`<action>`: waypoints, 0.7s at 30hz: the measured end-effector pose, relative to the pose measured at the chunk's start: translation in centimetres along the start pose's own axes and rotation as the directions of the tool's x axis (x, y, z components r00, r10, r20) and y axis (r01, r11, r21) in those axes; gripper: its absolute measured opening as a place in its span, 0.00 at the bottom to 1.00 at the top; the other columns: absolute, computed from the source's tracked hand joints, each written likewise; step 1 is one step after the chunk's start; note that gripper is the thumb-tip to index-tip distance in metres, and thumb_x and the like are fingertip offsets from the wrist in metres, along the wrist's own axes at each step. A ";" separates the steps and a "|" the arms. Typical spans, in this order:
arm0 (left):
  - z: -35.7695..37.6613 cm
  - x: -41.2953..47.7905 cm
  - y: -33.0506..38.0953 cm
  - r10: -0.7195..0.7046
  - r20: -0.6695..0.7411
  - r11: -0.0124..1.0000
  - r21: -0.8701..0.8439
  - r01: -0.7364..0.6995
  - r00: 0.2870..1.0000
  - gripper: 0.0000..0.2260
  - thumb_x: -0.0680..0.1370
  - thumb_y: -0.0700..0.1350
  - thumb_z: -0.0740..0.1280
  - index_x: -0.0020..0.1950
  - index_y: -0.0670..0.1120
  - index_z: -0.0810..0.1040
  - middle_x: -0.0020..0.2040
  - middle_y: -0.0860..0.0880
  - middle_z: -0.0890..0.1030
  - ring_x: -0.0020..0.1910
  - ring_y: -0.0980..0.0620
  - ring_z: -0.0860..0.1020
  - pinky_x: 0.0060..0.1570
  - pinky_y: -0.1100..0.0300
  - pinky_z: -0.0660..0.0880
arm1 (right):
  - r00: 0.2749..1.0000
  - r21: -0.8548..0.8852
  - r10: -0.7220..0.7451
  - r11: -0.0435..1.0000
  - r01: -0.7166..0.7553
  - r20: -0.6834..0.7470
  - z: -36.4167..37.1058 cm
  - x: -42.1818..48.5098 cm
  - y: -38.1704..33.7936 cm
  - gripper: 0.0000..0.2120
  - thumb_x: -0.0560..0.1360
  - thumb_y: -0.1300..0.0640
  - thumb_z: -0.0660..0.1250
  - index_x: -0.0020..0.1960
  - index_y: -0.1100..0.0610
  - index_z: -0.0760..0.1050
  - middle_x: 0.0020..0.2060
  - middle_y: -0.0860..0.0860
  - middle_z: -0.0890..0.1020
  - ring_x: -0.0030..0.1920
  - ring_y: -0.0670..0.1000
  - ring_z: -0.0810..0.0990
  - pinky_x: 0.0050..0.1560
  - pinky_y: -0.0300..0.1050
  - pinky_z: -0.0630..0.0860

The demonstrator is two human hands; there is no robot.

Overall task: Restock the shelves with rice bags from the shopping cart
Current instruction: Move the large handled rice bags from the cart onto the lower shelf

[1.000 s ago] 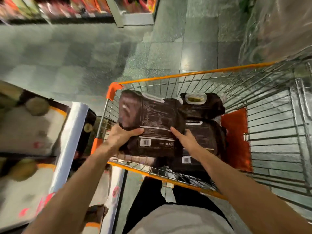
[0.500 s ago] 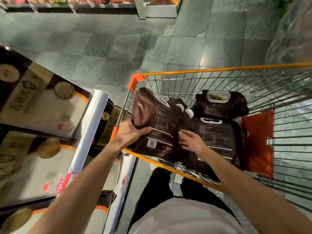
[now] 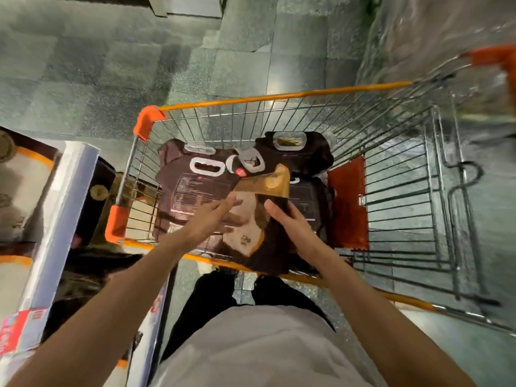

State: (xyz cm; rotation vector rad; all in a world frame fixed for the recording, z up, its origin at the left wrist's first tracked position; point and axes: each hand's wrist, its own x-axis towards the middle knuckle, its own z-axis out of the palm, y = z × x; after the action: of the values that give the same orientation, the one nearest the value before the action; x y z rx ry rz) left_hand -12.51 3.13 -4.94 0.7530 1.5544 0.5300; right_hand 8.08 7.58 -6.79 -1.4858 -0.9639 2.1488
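the right hand (image 3: 290, 230) grips the right edge of a rice bag (image 3: 248, 236), thumb on its cream and gold front, fingers hidden behind it; the bag stands tilted at the near side of the shopping cart (image 3: 279, 95), its foot over the near rim; the left hand (image 3: 215, 222) has its fingers stretched out straight at the bag's left side, seemingly touching it, though blur leaves the contact unsure; other dark bags (image 3: 195, 188) lie in the cart behind; a shelf (image 3: 62, 219) stands just left of the cart
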 end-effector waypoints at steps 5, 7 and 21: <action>0.2 3.6 -2.5 -0.038 -0.153 0.978 0.196 0.068 0.988 0.14 0.80 0.48 0.67 0.63 0.42 0.77 0.52 0.47 0.82 0.49 0.51 0.78 0.40 0.65 0.72 | 0.956 -0.028 -0.014 1.000 0.006 -0.292 -6.6 -0.1 0.7 0.18 0.68 0.50 0.78 0.55 0.48 0.79 0.56 0.48 0.83 0.53 0.46 0.81 0.57 0.44 0.77; 0.6 5.2 -3.2 -0.077 -0.152 0.959 0.259 0.115 0.985 0.16 0.80 0.50 0.67 0.63 0.42 0.78 0.56 0.47 0.81 0.51 0.51 0.78 0.39 0.65 0.70 | 0.942 -0.041 0.038 0.998 -0.055 -0.334 -8.5 -0.1 2.0 0.22 0.66 0.48 0.79 0.58 0.49 0.78 0.57 0.49 0.82 0.56 0.48 0.80 0.59 0.46 0.77; 2.7 8.8 -4.7 -0.364 0.017 0.926 -0.104 0.364 0.931 0.26 0.68 0.62 0.75 0.54 0.43 0.82 0.51 0.46 0.86 0.53 0.47 0.83 0.57 0.51 0.77 | 0.892 -0.096 0.240 0.950 -0.297 -0.384 -10.4 1.9 4.9 0.32 0.64 0.45 0.80 0.64 0.53 0.75 0.58 0.50 0.80 0.58 0.52 0.79 0.63 0.52 0.75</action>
State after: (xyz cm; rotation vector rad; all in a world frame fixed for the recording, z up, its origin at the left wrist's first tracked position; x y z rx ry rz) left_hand -10.76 6.08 -14.63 0.3682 1.6079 0.3324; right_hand 17.36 8.78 -13.78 -2.1156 -0.8391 1.8926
